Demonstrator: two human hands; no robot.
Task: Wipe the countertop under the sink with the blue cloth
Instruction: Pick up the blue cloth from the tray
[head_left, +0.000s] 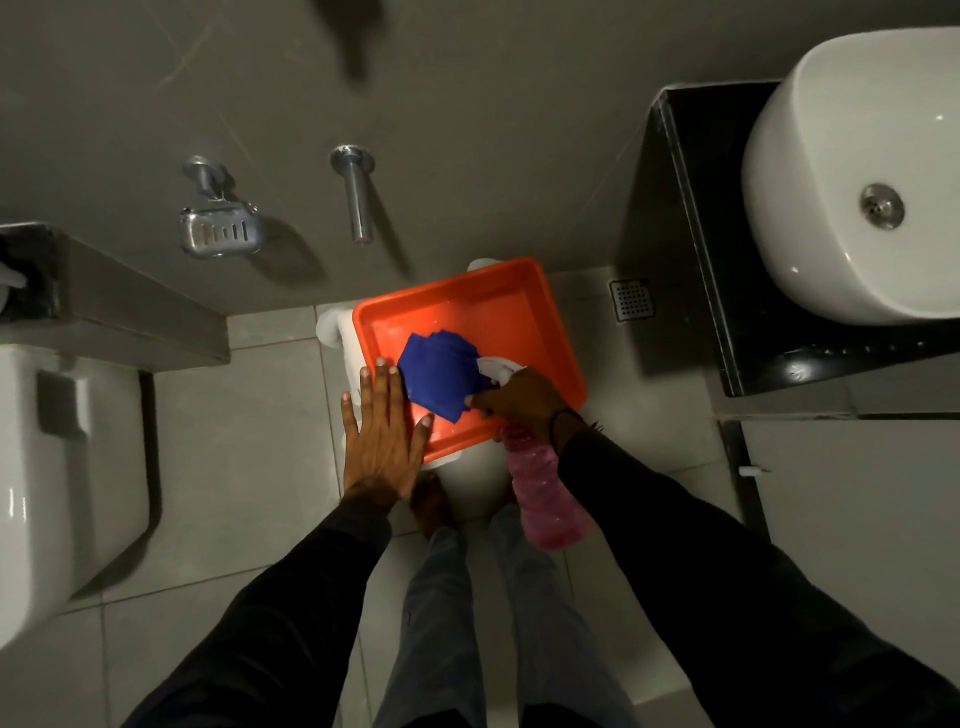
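1. Blue cloth (441, 376), crumpled, lies in an orange tray (524, 301), toward the tray's near edge; the tray sits on a white stool (470, 483) on the tiled floor (244, 426).
2. Head view, right side: the right hand (522, 397) is over the tray's near right part, its grip closed around the neck of a pink spray bottle (545, 499) with a white trigger head (498, 369). The bottle's body hangs down toward the person, past the tray's near edge.
3. The cloth lies just left of the right hand's grip. The trigger head overlaps the cloth's right edge, and a fingertip reaches the cloth's near right corner; whether it pinches the cloth cannot be told.
4. Left side: the left hand (382, 431) is flat, fingers spread, over the tray's near left corner. Its fingertips are just beside the cloth's left edge; it holds nothing.
5. At the far right stands a black surface (696, 218) carrying a white sink (831, 182), well apart from the cloth. A toilet (57, 467) is at the left edge.
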